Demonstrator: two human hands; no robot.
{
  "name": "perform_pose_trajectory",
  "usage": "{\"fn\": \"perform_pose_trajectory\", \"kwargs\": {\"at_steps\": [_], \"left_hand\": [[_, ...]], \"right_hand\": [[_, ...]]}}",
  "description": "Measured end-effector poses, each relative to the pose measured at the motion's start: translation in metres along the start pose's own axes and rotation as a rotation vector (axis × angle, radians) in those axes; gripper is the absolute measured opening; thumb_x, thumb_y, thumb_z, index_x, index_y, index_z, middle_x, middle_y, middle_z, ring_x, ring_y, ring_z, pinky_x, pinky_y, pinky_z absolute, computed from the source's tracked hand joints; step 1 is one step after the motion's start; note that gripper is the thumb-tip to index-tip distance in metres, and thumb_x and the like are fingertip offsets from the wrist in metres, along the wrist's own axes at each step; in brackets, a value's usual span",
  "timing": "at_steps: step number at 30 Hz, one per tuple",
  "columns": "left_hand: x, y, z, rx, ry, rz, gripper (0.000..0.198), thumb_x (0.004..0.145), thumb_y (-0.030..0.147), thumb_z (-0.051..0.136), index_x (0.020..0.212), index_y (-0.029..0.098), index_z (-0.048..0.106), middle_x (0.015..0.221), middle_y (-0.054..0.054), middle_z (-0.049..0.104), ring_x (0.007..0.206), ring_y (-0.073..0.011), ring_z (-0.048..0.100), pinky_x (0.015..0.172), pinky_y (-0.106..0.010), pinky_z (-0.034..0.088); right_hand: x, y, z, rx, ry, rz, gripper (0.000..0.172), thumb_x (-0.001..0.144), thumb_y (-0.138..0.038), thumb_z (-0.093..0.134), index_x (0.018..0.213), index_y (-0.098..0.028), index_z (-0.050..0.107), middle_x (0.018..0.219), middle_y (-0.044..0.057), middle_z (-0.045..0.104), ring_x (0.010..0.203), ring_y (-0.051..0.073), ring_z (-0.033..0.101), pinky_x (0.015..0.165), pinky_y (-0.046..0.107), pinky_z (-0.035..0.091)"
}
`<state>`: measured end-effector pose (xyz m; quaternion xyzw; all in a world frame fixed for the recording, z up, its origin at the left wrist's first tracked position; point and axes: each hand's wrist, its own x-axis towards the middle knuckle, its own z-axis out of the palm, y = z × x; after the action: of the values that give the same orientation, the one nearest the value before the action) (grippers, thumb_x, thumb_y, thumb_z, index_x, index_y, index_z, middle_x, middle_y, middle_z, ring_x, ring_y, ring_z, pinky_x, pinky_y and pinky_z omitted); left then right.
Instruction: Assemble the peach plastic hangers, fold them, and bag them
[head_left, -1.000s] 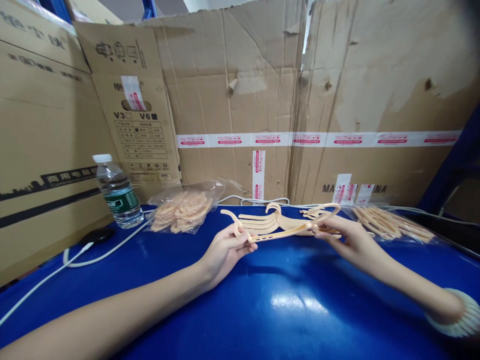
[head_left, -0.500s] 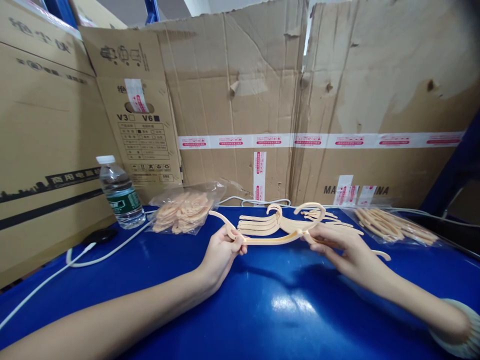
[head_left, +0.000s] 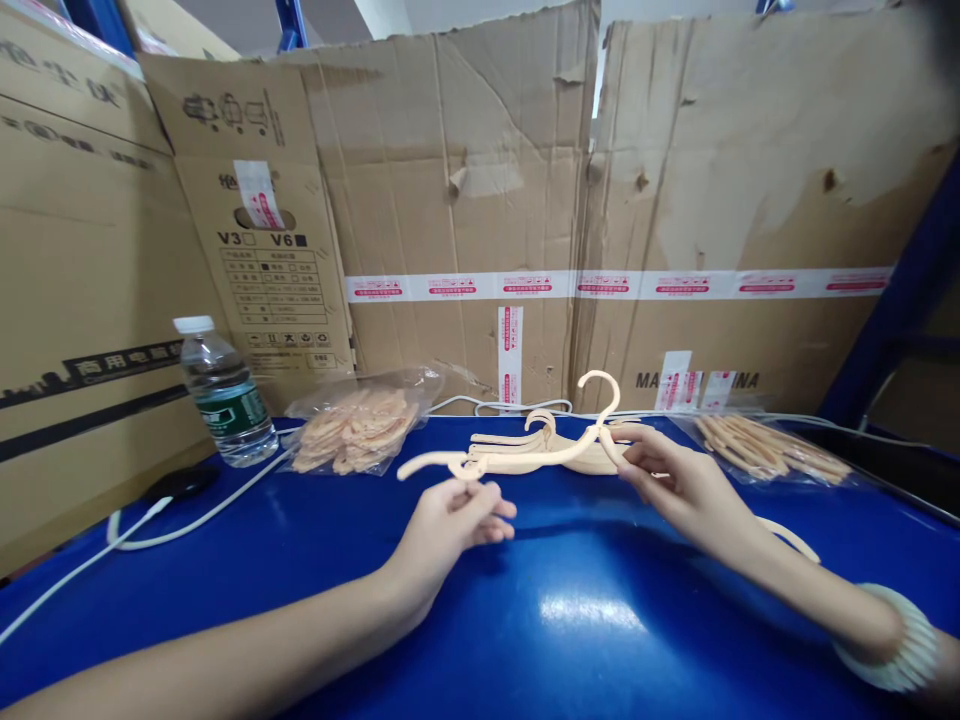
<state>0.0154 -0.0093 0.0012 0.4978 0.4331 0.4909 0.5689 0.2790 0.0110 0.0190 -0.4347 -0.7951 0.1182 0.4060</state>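
Observation:
A folding clothes hanger (head_left: 540, 460) in pale peach plastic is held up, its hook pointing upward and one jointed arm stretching left. My right hand (head_left: 675, 480) pinches its short right part just below the hook. Under the hanger's left joint is my left hand (head_left: 454, 525), fingers loosely curled and slightly apart, with nothing visible between them. Whether its top touches the joint I cannot tell. Behind the held hanger lie several stacked hangers (head_left: 541, 420), partly covered. Another curved peach piece (head_left: 791, 540) shows beyond my right forearm.
Clear bags of peach hanger parts lie at left (head_left: 356, 430) and right (head_left: 765, 447) on the blue tabletop (head_left: 570, 640). A water bottle (head_left: 225, 395) stands at left beside a black device (head_left: 180, 484) with a white cable (head_left: 187, 535). Cardboard (head_left: 465, 220) walls the back.
The hanger has turned so its hook stands upright and its left arm lies flatter. My left hand has loosened from the left joint and dropped slightly below it. The view has shifted a little.

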Motion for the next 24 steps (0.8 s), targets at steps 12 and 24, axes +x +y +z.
{"fn": "perform_pose_trajectory", "kwargs": {"at_steps": [12, 24], "left_hand": [[-0.036, -0.034, 0.004, 1.115, -0.491, 0.845, 0.058, 0.082, 0.038, 0.064, 0.135, 0.019, 0.051, 0.140, -0.016, 0.052, 0.128, -0.0395, 0.044, 0.107, -0.057, 0.029], [-0.032, -0.020, -0.003, 1.104, -0.426, 0.662, 0.062, 0.085, 0.040, 0.061, 0.143, 0.026, 0.043, 0.147, -0.011, 0.045, 0.132, -0.0367, 0.041, 0.110, -0.055, 0.030]], "right_hand": [[-0.014, -0.011, 0.013, -0.170, -0.363, -0.014, 0.019, 0.090, -0.020, 0.046, 0.088, -0.018, 0.065, 0.080, 0.006, 0.065, 0.073, 0.020, 0.060, 0.066, 0.029, 0.046], [-0.012, -0.003, 0.022, -0.312, -0.300, 0.005, 0.008, 0.086, -0.015, 0.056, 0.085, -0.018, 0.063, 0.077, 0.004, 0.062, 0.067, 0.018, 0.057, 0.059, 0.026, 0.043]]}}
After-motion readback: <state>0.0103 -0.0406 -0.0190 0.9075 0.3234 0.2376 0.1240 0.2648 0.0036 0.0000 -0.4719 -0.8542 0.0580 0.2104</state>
